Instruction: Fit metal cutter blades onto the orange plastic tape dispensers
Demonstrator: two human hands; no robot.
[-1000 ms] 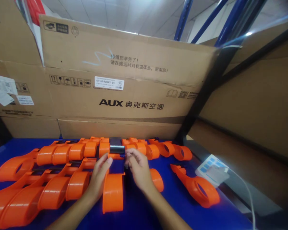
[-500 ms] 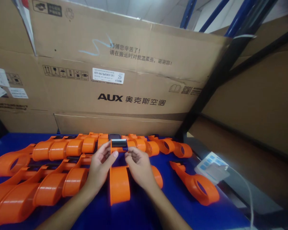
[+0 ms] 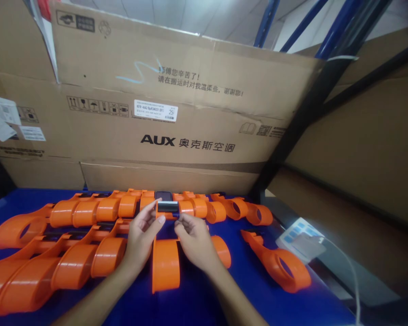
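An orange tape dispenser (image 3: 166, 265) hangs upright in front of me, its round hub at the bottom. Across its top runs a black strip (image 3: 168, 207) with a pale toothed edge. My left hand (image 3: 143, 233) grips the dispenser's left side, thumb toward me and fingers behind. At the right end of the strip, my right hand (image 3: 193, 237) is closed in a pinch beside a small dark blue part (image 3: 176, 215). Whatever lies between those fingertips is hidden. Another orange dispenser (image 3: 221, 251) shows partly behind my right wrist.
Orange dispensers stand in two rows on the blue table (image 3: 258, 299), like the front-left one (image 3: 75, 267). A single dispenser (image 3: 284, 269) lies at right, near a white-and-blue box (image 3: 301, 240) with a cable. A large cardboard box (image 3: 197, 167) closes off the back.
The dispenser's hub has swung slightly left, and its top sits a little lower. My right fingertips stay pinched at the strip's right end. The view has shifted slightly.
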